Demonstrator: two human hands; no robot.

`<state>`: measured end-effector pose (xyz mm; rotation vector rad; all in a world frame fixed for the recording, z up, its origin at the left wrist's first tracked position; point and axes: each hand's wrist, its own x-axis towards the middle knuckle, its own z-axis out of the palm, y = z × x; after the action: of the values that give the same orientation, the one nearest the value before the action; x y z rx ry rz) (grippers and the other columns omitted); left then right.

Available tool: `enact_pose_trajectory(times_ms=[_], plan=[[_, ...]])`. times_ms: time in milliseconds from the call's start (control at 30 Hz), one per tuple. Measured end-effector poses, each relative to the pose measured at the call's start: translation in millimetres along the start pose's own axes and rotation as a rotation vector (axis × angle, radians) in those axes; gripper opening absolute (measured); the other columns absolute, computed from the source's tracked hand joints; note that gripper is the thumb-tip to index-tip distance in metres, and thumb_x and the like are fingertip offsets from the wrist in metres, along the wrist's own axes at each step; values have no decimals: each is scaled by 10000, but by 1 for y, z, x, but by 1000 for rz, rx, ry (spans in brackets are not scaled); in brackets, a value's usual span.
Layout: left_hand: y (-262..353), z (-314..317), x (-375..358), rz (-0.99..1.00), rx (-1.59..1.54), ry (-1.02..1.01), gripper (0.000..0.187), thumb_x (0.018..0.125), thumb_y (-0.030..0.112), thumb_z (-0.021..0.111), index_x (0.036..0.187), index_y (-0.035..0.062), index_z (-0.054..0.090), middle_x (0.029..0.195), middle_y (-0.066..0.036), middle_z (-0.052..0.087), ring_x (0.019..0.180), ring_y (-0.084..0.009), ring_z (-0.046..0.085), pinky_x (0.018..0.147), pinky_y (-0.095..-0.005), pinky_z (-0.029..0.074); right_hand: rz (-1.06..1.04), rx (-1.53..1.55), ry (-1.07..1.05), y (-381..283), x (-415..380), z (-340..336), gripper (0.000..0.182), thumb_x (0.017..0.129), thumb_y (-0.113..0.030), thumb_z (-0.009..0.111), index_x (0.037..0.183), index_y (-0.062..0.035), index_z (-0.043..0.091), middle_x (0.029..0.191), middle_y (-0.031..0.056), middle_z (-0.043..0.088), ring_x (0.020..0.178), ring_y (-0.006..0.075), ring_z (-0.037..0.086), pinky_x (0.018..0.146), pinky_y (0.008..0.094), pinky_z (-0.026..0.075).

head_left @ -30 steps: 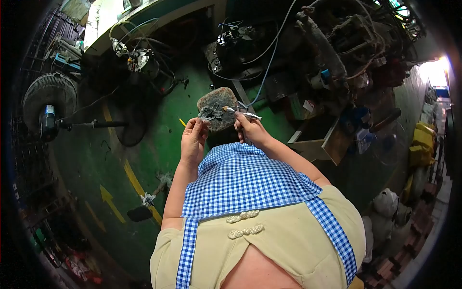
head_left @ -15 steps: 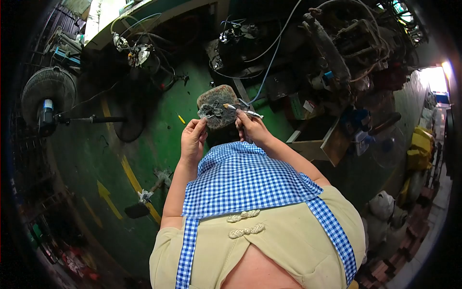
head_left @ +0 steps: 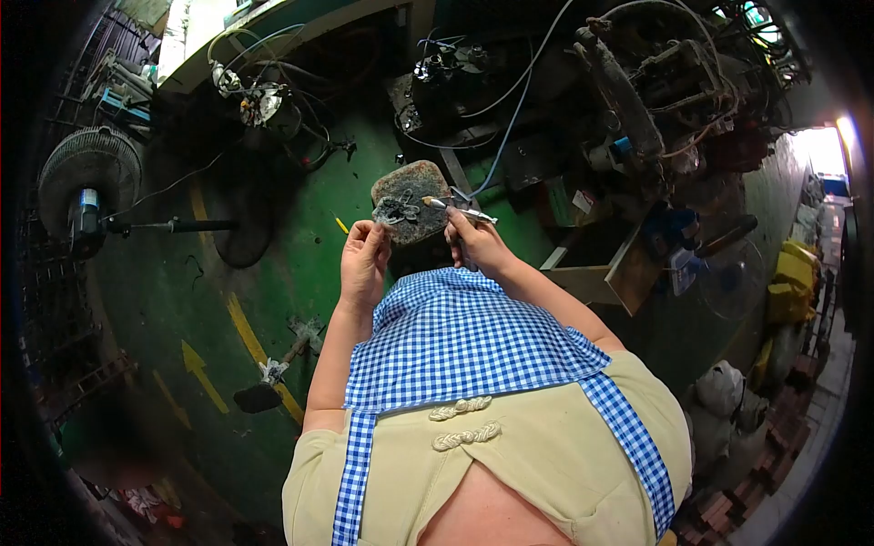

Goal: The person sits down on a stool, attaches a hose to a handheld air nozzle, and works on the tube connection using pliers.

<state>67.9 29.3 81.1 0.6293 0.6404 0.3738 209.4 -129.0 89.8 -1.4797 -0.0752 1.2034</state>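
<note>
My left hand [head_left: 363, 263] pinches a small grey ornamental metal piece [head_left: 393, 211] between thumb and fingers and holds it up in front of me. My right hand [head_left: 479, 246] grips a slim silver pen-like tool [head_left: 461, 212] whose tip points left, toward the metal piece and close to it. Directly behind both, lower down, stands a worn square brown stool top [head_left: 411, 198]. A blue-and-white checked apron [head_left: 464, 337] over a beige top covers my chest.
The green floor [head_left: 300, 273] carries yellow lines and an arrow [head_left: 200, 373]. A black fan [head_left: 86, 187] stands at left, cables and a dark machine [head_left: 637, 100] at the back, a metal box [head_left: 601, 264] at right, and a small tool [head_left: 269, 382] lies on the floor.
Both hands stay at the same spot; the left hand and metal piece have shifted very slightly. The view has drifted a little.
</note>
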Motion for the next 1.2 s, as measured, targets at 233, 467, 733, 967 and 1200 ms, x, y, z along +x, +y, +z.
enact_pose_trajectory(times_ms=[233,467,733,967,1200], plan=[[-2,-6,1,9,20,19,73,927,183,601,947,113,592,921,-2,632,715,-52,507,594,-187,411,-28,18,-3,0,1,-1,448,923,-506,504,757,-91,533,580,33,505,507,123,527,455,269,458],[0,-11,0,-31,-39,41,132,953,254,561,907,129,563,858,27,604,687,-48,495,611,-197,425,-47,69,-14,-6,-3,4,444,937,-470,507,736,-75,548,616,25,507,507,101,523,427,244,456],[-4,-22,1,-32,-105,61,165,961,237,528,836,133,499,782,22,555,659,-71,483,590,-234,386,-12,114,-13,-10,-7,6,439,950,-463,488,723,-89,524,670,13,527,512,95,505,424,241,432],[-3,-27,0,-7,-77,39,100,938,194,578,879,127,533,842,21,601,674,-49,505,603,-198,434,-5,130,7,-13,-11,10,429,957,-456,475,714,-103,498,709,12,538,514,87,506,429,228,437],[-2,-23,-2,30,-93,21,119,925,205,606,973,99,579,996,-64,668,720,-61,575,625,-178,436,-12,134,-15,-14,-12,9,427,956,-456,476,716,-104,489,708,14,534,516,87,505,433,226,443]])
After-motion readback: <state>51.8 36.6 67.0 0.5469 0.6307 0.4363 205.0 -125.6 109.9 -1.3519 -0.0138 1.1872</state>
